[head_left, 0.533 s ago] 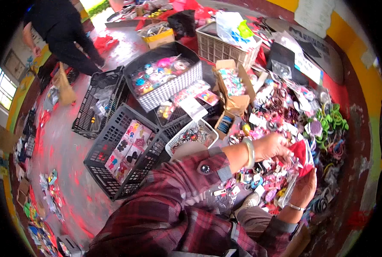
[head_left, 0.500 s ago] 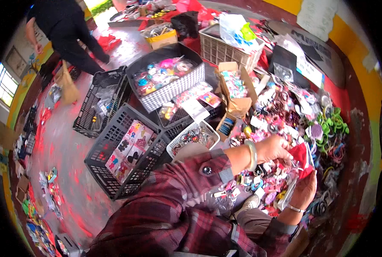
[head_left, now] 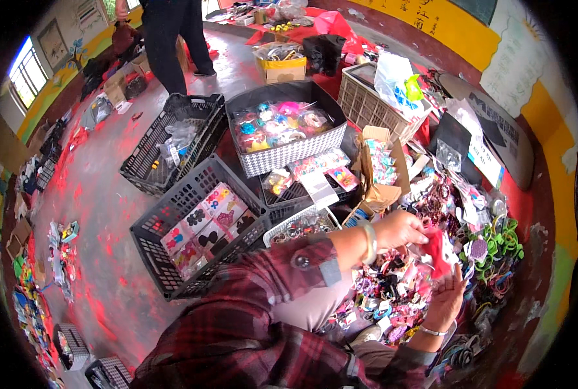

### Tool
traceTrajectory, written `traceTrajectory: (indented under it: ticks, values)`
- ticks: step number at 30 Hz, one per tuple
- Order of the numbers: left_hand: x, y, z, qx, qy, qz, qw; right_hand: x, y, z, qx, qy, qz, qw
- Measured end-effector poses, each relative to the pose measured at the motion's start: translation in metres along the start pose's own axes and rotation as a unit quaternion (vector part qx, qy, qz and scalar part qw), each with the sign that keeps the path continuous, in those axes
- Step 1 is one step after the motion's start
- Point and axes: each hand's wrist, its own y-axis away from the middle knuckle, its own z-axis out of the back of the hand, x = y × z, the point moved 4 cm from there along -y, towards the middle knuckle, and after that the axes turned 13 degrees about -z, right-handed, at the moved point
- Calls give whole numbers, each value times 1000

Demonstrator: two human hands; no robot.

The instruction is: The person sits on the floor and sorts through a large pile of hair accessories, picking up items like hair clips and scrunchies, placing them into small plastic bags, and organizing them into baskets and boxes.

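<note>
My left hand [head_left: 402,229] reaches across from a plaid sleeve, a pale bangle on the wrist, and pinches the top of a small red item [head_left: 437,251]. My right hand [head_left: 446,299] is raised below it, palm up, fingers touching the same red item's lower edge. Both hands hover over a dense heap of small colourful hair accessories [head_left: 393,298] spread on the floor in front of me.
Black plastic crates [head_left: 192,227] with carded accessories stand to the left, and a grey basket [head_left: 286,133] of packets behind them. A wicker basket [head_left: 373,100], cardboard box [head_left: 380,175] and green hoops [head_left: 503,243] lie at right. A person's legs [head_left: 172,32] stand at the back.
The view has shifted, so the crates and floor sit lower in the picture. Both hands stay on the red item; the standing person appears nearer the top middle.
</note>
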Motion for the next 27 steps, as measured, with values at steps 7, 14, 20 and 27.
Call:
traceTrajectory:
  ticks: [7,14,20,27]
  values:
    - [-19,37,179,-276,35,-53,959,-11,8,-14,-226,129,-59,964]
    - [-53,58,343,-488,-41,-152,859,-33,13,23,-215,217,-120,945]
    - [-39,40,414,-547,-1,-167,820,-46,-1,21,-205,191,-148,948]
    - [14,-14,464,-582,152,-106,792,-56,-11,16,-175,166,-187,952]
